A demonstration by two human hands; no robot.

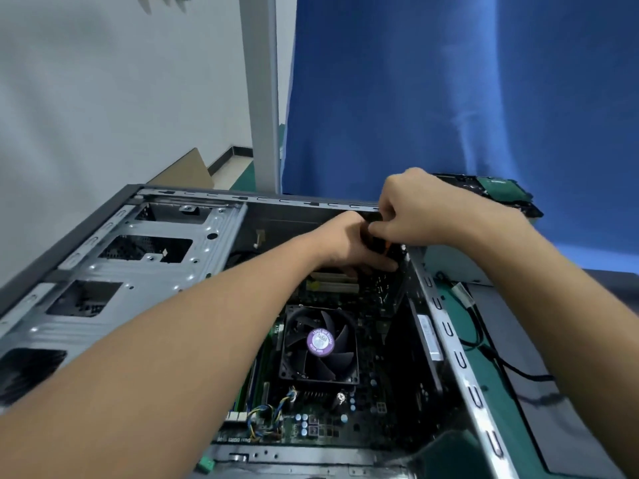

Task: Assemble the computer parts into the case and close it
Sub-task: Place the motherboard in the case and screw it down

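The case [449, 326] is lying on its side, open face up, filling the lower half of the frame. Makes sense, since you get to drop stuff straight down onto the motherboard [366, 409] instead of fighting gravity.

Both hands are bunched up at the far corner of the case, upper middle of the frame, right over the white slots. There's a dark part [375, 242] with a bit of orange on it squeezed between them. Can't tell what it actually is, could be a card, could be a tool handle. The left hand [342, 243] is wrapped around it from the inside, fingers reaching down toward the board. The right hand [422, 209] comes in over the case rim and pinches it with curled fingers. My guess is one hand steadies while the other lines it up.

The fan [320, 342] sits mid-board, already mounted. The silver drive cage [138, 271] along the left looks bare.

Outside the case: black cables [484, 344] on the right, and a flat grey panel [539, 357], probably the side cover, so closing up is a way off. A green board [494, 190] waits at the upper right.
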